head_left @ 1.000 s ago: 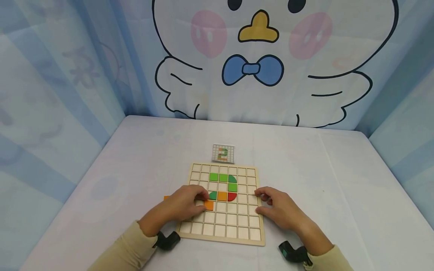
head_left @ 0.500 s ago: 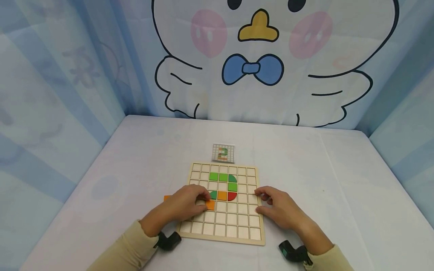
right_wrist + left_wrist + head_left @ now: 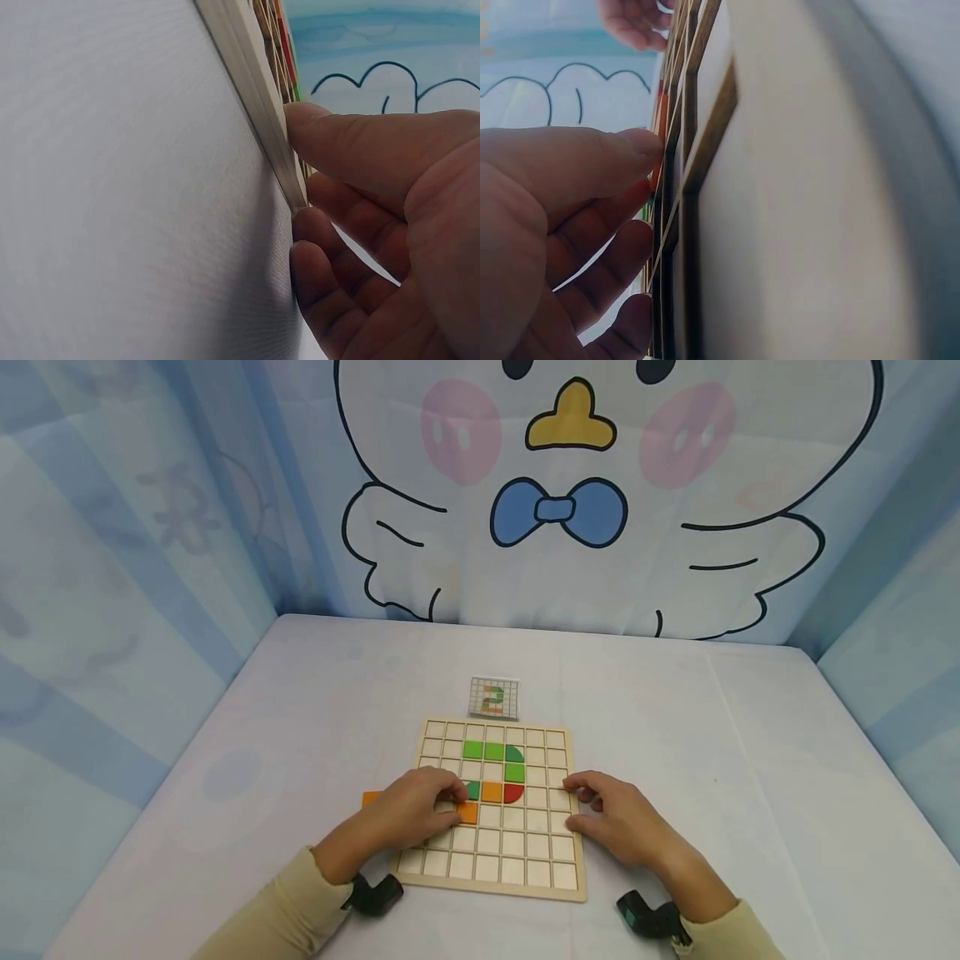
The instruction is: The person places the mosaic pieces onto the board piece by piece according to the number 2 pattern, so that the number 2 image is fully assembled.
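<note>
My left hand (image 3: 408,807) is over the left part of a wooden grid board (image 3: 525,867). Between thumb and index finger it pinches an orange square tile (image 3: 468,813), just below a dark green curved tile (image 3: 473,790). Whether the orange tile lies flat in its cell cannot be made out. In the left wrist view the tile (image 3: 661,124) shows edge-on at the thumb tip. At the board's right rim, my right hand (image 3: 622,818) rests thumb and index fingertips, fingers loosely bent. Its thumb (image 3: 330,139) touches the wooden edge (image 3: 259,90) in the right wrist view.
Green tiles (image 3: 493,751), another orange tile (image 3: 492,792) and a red curved tile (image 3: 513,793) sit in the grid. Behind the board lies a small pattern card (image 3: 495,697). More orange (image 3: 371,798) shows on the white table (image 3: 675,710), partly hidden behind my left hand.
My left hand has shifted slightly right over the board, and the orange square tile has moved with it. The right hand has stayed at the rim.
</note>
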A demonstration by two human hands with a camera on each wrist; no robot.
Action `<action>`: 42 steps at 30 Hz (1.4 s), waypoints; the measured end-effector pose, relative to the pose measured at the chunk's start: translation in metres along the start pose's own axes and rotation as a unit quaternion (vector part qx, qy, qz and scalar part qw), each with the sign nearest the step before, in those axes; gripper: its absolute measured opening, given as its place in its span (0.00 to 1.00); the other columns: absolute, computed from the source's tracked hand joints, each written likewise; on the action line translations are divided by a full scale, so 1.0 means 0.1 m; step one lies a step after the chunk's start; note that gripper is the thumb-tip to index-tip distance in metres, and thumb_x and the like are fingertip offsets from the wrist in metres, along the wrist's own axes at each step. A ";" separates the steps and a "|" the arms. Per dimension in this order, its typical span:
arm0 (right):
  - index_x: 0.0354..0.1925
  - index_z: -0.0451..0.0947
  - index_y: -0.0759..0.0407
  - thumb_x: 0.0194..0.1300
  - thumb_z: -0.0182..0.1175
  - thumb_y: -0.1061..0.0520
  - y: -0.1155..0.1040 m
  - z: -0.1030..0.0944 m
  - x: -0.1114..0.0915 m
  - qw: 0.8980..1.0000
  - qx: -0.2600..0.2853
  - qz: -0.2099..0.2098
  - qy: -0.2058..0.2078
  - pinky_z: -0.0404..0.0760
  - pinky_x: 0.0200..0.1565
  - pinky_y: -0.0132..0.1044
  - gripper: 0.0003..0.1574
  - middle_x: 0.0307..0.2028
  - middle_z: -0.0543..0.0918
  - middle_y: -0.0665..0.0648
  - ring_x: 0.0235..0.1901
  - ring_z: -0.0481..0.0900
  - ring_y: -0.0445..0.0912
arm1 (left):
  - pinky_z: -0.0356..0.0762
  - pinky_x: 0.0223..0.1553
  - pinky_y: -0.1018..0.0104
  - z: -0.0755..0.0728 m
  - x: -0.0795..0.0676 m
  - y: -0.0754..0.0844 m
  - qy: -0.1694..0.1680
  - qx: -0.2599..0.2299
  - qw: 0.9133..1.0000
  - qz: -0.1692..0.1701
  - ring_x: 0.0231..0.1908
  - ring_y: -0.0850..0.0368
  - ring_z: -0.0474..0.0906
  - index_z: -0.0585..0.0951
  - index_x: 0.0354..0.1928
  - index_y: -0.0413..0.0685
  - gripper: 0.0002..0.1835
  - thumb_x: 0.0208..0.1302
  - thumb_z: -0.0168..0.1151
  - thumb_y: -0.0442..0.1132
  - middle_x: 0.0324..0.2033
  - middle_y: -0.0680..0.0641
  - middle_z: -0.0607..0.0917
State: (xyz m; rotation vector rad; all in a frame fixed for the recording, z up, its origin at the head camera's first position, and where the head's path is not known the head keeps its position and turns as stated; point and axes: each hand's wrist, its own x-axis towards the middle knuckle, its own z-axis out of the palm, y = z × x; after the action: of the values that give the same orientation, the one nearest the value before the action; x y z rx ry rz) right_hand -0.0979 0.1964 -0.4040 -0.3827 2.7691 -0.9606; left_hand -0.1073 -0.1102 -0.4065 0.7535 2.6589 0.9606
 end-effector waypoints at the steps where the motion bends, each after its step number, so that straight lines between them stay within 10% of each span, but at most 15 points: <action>1: 0.56 0.79 0.57 0.60 0.71 0.57 0.00 0.00 0.00 1.000 0.000 0.000 0.000 0.77 0.48 0.48 0.26 0.43 0.80 0.51 0.41 0.76 0.46 | 0.77 0.46 0.58 0.00 0.00 0.00 0.000 0.000 1.000 0.000 0.40 0.59 0.75 0.83 0.40 0.48 0.07 0.62 0.69 0.32 0.38 0.55 0.82; 18: 0.56 0.78 0.57 0.60 0.71 0.56 0.01 -0.01 0.01 1.000 0.008 -0.002 -0.006 0.77 0.49 0.48 0.26 0.44 0.81 0.51 0.43 0.77 0.45 | 0.68 0.63 0.45 -0.18 -0.12 -0.08 0.004 -0.047 0.999 -0.021 0.64 0.44 0.70 0.76 0.66 0.45 0.32 0.60 0.74 0.42 0.63 0.45 0.77; 33: 0.57 0.78 0.57 0.61 0.71 0.56 0.02 0.00 0.00 1.000 0.009 -0.002 -0.006 0.77 0.49 0.48 0.26 0.45 0.81 0.51 0.43 0.77 0.45 | 0.77 0.53 0.46 -0.42 -0.38 -0.26 0.034 -0.044 0.996 -0.076 0.63 0.42 0.70 0.74 0.68 0.48 0.35 0.59 0.75 0.42 0.66 0.42 0.73; 42: 0.56 0.78 0.57 0.60 0.71 0.56 0.02 0.00 0.00 1.000 0.004 -0.003 -0.003 0.77 0.49 0.48 0.26 0.45 0.81 0.51 0.42 0.77 0.45 | 0.65 0.63 0.39 -0.51 -0.51 -0.33 0.044 -0.010 0.994 -0.102 0.66 0.38 0.67 0.76 0.67 0.48 0.34 0.59 0.75 0.44 0.65 0.41 0.75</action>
State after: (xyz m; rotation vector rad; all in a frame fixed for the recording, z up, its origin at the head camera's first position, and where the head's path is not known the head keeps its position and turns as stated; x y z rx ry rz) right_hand -0.0981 0.1976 -0.4055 -0.3922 2.7587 -0.9694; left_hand -0.0954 -0.1858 -0.3872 0.4335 2.7304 0.9853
